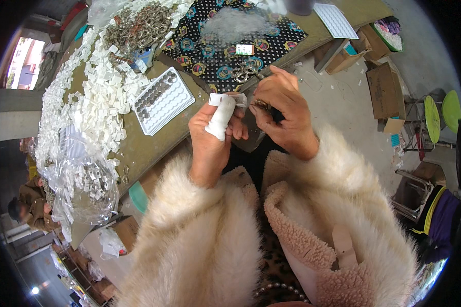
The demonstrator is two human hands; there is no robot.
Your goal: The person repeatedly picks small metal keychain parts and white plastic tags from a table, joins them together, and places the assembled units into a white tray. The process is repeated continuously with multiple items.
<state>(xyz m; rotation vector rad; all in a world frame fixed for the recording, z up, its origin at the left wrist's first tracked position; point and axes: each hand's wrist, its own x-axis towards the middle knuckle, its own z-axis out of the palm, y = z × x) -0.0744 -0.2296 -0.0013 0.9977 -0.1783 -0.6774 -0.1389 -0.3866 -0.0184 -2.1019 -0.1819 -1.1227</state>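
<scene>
My left hand [208, 140] is closed around a small white plastic box [217, 99], with a clear part at its right side. A white covering [221, 118] wraps one of its digits. Just to the right, my right hand [288, 110] has its fingers curled round a small brownish metal piece [262, 104], partly hidden by the fingers. Both hands are raised near the table's edge. Beyond them, a bunch of silvery metal pieces [245, 72] sits by the edge of a black patterned cloth [200, 64].
A white tray [176, 110] with rows of round dark pieces lies on the table, beside a heap of small white boxes [100, 84] and a pile of metal pieces [141, 25]. Clear bags [235, 24] rest on the cloth. Cardboard boxes [386, 89] stand at right; another person [33, 207] is at far left.
</scene>
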